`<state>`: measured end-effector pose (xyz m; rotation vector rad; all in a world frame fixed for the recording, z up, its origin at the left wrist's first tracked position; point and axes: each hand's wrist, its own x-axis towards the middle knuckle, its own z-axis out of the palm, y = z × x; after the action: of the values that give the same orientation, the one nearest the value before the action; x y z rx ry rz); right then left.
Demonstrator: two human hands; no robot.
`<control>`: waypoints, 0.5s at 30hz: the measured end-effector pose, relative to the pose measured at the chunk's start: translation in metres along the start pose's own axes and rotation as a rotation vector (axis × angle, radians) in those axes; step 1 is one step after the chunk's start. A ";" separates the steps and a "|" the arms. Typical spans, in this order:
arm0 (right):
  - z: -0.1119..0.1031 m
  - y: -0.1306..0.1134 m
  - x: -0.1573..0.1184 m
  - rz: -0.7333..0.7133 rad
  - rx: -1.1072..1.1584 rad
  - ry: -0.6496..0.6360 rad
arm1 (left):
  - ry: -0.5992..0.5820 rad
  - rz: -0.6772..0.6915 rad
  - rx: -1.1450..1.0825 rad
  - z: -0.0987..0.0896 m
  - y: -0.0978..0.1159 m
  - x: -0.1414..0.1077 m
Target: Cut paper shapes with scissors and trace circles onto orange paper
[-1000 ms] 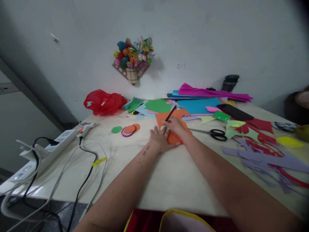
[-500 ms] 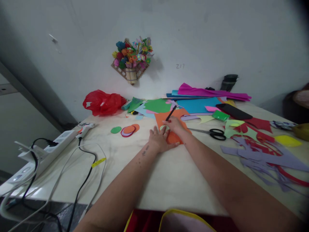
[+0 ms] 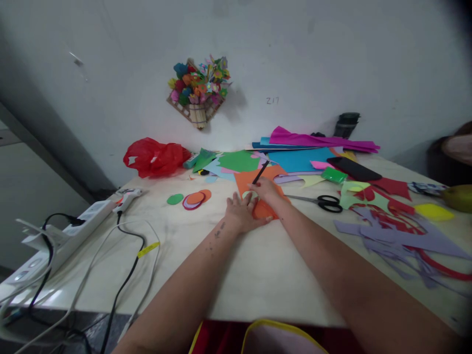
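An orange sheet (image 3: 269, 173) lies on the table in front of me. My left hand (image 3: 241, 214) is spread flat over its lower left part, pressing on a small pale green disc (image 3: 250, 196). Held upright at a slant in my right hand (image 3: 266, 190) is a dark pen (image 3: 261, 172), its lower end hidden by the fingers near the disc. Black-handled scissors (image 3: 329, 203) lie just to the right of the sheet. A green disc (image 3: 175, 199) and overlapping orange discs (image 3: 195, 198) rest to the left.
At the left are a white power strip (image 3: 84, 221) and loose cables. A red plastic bag (image 3: 157, 157) sits at the back. Coloured sheets, a black phone (image 3: 354, 169) and purple scraps (image 3: 394, 236) cover the right side. Paper flowers (image 3: 201, 83) hang on the wall.
The whole view has shifted slightly, so things appear a little further left. Both hands keep nearly the same place on the orange sheet, and the pen is still in my right hand.
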<state>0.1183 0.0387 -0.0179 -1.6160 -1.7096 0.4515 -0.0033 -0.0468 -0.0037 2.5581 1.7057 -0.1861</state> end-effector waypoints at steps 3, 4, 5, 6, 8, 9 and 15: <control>-0.002 -0.002 -0.001 0.018 -0.008 -0.008 | -0.007 -0.004 -0.002 -0.001 0.001 -0.001; -0.003 -0.002 -0.001 0.021 -0.015 -0.009 | -0.009 -0.005 0.000 -0.001 0.001 -0.001; -0.003 -0.002 -0.002 0.023 -0.020 -0.009 | -0.008 -0.004 0.001 -0.002 0.001 -0.002; -0.004 -0.003 -0.002 0.022 -0.025 -0.010 | -0.006 -0.004 0.003 -0.002 0.001 -0.002; -0.004 -0.002 -0.002 0.016 -0.032 -0.008 | -0.005 -0.002 0.003 -0.003 0.001 -0.003; -0.004 -0.002 -0.002 0.013 -0.038 -0.005 | -0.002 0.000 0.003 -0.003 0.001 -0.003; -0.004 0.001 -0.001 -0.003 -0.057 0.013 | 0.002 -0.002 0.012 -0.003 0.001 -0.003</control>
<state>0.1219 0.0367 -0.0164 -1.6525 -1.7294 0.3930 -0.0029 -0.0497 -0.0004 2.5668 1.7128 -0.1945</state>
